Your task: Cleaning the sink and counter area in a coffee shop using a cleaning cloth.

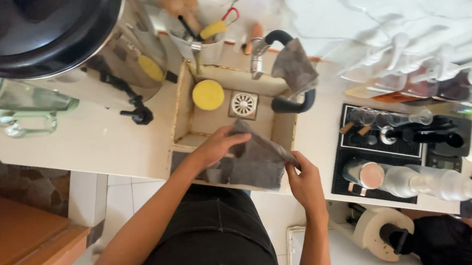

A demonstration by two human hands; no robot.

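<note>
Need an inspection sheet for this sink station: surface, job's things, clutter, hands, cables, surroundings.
Surface: pale counter around a small sink.
Job's things: grey cloth over the sink's front edge.
Clutter: yellow sponge in the sink; second grey cloth on the tap; bottles on black mat.
Hands: left hand and right hand both grip the cloth.
Cables: nothing seen.
Surroundings: large steel urn, tiled floor.

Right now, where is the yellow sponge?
The yellow sponge lies in the small sink, at its far left, beside the drain.
</note>
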